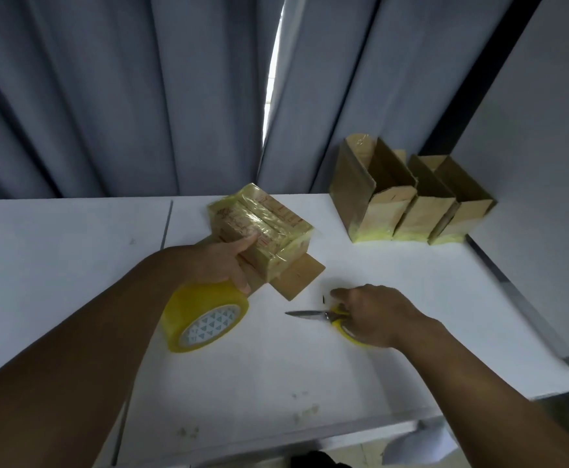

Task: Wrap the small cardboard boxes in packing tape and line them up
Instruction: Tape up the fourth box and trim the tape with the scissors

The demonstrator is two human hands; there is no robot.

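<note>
Left hand (pixel 222 265) grips taped box (pixel 263 224) by near end, thumb across top. Box is tilted, lifted off table (pixel 74 265), and bare flap (pixel 303 278) hangs open toward right hand. Tape roll (pixel 205 319) lies on table just under left hand, probably kept close for next pass. Right hand (pixel 374 312) covers yellow handles of scissors (pixel 305 314); blades closed, flat on table; grasp or release cannot be told. Three boxes (pixel 411 204) stand side by side at far right: likely row for held box.
</note>
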